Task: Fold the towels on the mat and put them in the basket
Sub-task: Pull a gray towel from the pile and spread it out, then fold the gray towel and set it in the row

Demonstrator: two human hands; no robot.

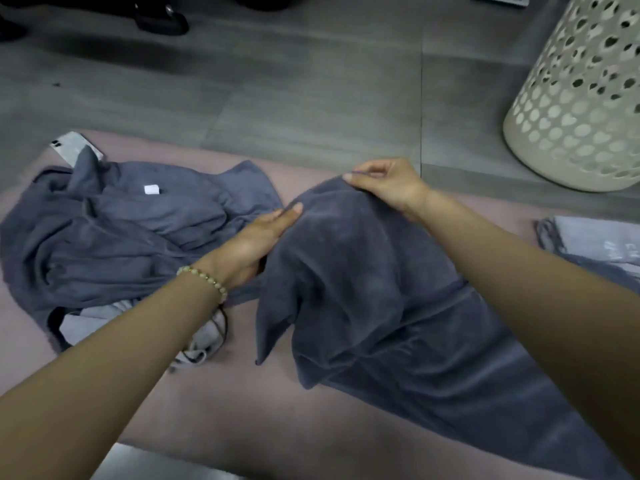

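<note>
Head-camera view, looking down at a person's two bare arms over a pink mat (207,410) on a grey floor (311,81). The right hand (384,183) pinches the far edge of a dark grey-blue towel (363,289) between thumb and fingertips, lifting it into a peak. The rest of the towel trails back across the mat toward the person. The left hand (256,244) lies along the towel's left side with fingers straight. Whether its thumb grips the cloth underneath cannot be told.

The step looks like finding and spreading one edge before the first fold. It would likely go best if the left hand slid out to the matching corner, so the edge pulls taut and the towel can be laid flat and square.

A heap of unfolded towels (121,230) crowds the mat just beside the left hand, and paler cloth (595,244) lies at the right margin. The barest stretch of mat is the strip nearest the person. The white perforated basket (581,98) stands on the floor past the mat's far right — near the right hand, with bare floor between.
</note>
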